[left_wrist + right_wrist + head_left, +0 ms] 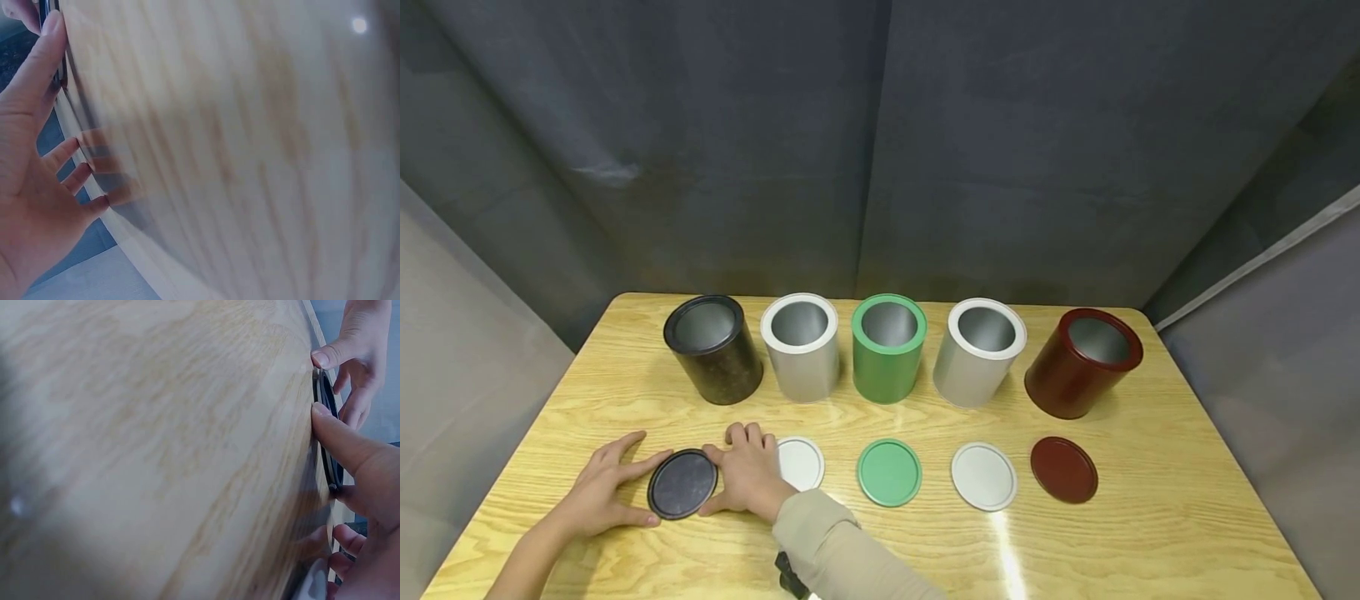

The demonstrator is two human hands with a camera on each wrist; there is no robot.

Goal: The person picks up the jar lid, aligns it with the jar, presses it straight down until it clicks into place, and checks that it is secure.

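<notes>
A round black lid [682,484] lies near the table's front left, with both hands at its edge. My left hand [598,492] holds its left side between thumb and forefinger, the other fingers spread out on the table. Across from it, my right hand [747,471] grips the right side with thumb and forefinger while its other fingers curl beside a white lid [801,464], partly hidden by that hand. In the right wrist view the black lid [329,425] is seen edge-on, both thumbs on its near side. Behind the hands stands an open black can [718,362].
To the right of the black can stand a white can [805,371], a green can [887,371], another white can [970,375] and a dark red can [1067,379], all uncovered. A green lid [889,472], white lid [984,476] and red lid [1064,469] lie before them.
</notes>
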